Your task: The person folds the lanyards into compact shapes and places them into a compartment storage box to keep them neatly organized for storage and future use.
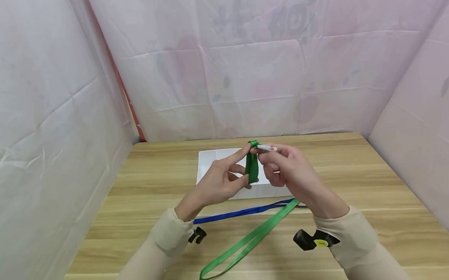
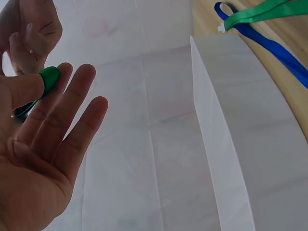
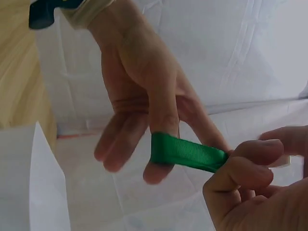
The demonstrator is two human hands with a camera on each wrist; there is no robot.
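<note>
a wooden table (image 1: 134,200) sits inside a booth of pale sheeting (image 1: 41,128) on three sides, which keeps the background plain around the work. a white sheet of paper (image 1: 214,160) lies flat near the table's far middle, just under where both hands are raised.

the green lanyard (image 1: 252,239) is the thing in hand. most of it trails down from the hands and lies on the wood toward the person, its far loop resting flat at the near edge. the slack on the table looks like it lets the upper end be wound without tension. its upper end is looped round the left hand (image 1: 220,182): in the right wrist view the green band (image 3: 187,153) wraps over the thumb and stretches toward the index finger, which serve as a frame for it. that hand's other fingers are straight and spread, out of the way of the strap.

the right hand (image 1: 290,168) pinches the end of the green strap between thumb and fingertips, beside a small white clip (image 1: 266,147), so the strap is held taut between the two hands.

a blue lanyard (image 1: 246,211) lies flat on the table beneath the wrists, crossed by the green one near its right end, touched by neither hand.

small black wrist camera mounts (image 1: 309,240) sit on both sleeves.
</note>
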